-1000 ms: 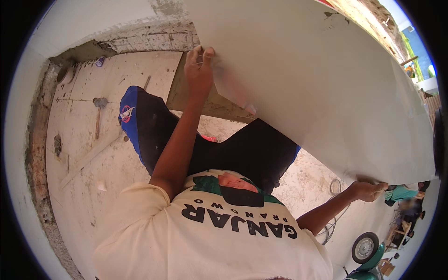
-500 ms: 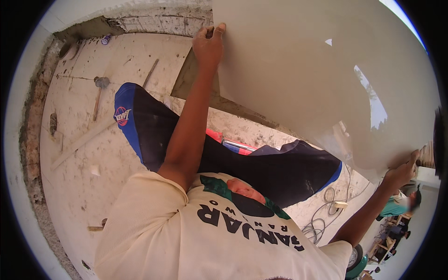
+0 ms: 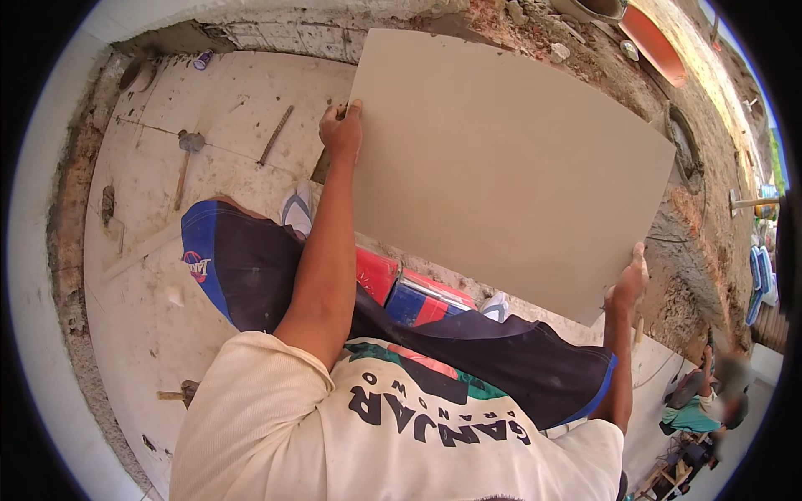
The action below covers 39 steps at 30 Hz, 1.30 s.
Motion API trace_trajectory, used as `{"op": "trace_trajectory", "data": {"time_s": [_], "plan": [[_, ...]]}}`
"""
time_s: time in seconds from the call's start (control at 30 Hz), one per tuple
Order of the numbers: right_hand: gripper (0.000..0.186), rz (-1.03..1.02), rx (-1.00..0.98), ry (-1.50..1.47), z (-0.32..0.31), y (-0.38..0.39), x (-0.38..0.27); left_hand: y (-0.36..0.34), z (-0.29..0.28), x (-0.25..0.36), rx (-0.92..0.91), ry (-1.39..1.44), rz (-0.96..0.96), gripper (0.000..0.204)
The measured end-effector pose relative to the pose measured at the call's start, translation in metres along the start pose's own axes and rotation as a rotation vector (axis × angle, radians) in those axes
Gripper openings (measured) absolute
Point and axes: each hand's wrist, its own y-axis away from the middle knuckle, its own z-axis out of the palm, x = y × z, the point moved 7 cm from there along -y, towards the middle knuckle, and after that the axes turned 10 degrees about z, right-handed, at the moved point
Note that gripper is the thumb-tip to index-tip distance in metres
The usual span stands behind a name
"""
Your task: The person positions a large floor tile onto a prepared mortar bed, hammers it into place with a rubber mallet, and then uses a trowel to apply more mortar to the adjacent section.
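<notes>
A large beige floor tile (image 3: 510, 167) spans the space in front of me, its plain matte face toward me. My left hand (image 3: 342, 134) is closed on its left edge, thumb on the near face. At the lower right edge my right hand (image 3: 629, 280) grips the tile, fingers curled round the side. The tile hides most of the ground behind it. Under its near edge, between my feet, a red and blue box (image 3: 418, 292) is partly covered by my shorts.
A mallet (image 3: 186, 159) and a thin rod (image 3: 276, 135) lie on the tiled floor at left. Rough mortar and soil (image 3: 685, 275) border the tile's right side. An orange basin (image 3: 653, 43) stands at the far right. Another person (image 3: 706, 401) is at the lower right.
The tile has tilted back and down, away from me, showing its whole face and the soil beyond. Both hands have moved with it, keeping hold: left lower, right inward.
</notes>
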Motion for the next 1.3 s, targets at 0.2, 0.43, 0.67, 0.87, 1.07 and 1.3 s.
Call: {"op": "trace_trajectory", "data": {"time_s": [0.2, 0.43, 0.67, 0.87, 1.07, 1.3], "plan": [[0.033, 0.225, -0.015, -0.033, 0.035, -0.02, 0.116, -0.025, 0.017, -0.064, -0.099, -0.241, -0.054, 0.033], [0.03, 0.299, 0.043, 0.148, 0.066, -0.061, 0.228, -0.05, 0.027, -0.165, -0.179, -0.458, -0.103, 0.043], [0.028, 0.39, -0.003, 0.093, 0.113, -0.089, 0.297, -0.085, 0.054, -0.217, -0.278, -0.474, -0.095, 0.046], [0.028, 0.4, 0.03, 0.181, 0.142, -0.101, 0.298, -0.108, 0.084, -0.228, -0.345, -0.514, -0.13, 0.042], [0.03, 0.41, -0.011, 0.203, 0.157, -0.115, 0.314, -0.121, 0.085, -0.234, -0.351, -0.547, -0.104, 0.031], [0.029, 0.407, 0.009, 0.16, 0.163, -0.117, 0.332, -0.128, 0.083, -0.24, -0.331, -0.577, -0.095, 0.031]]}}
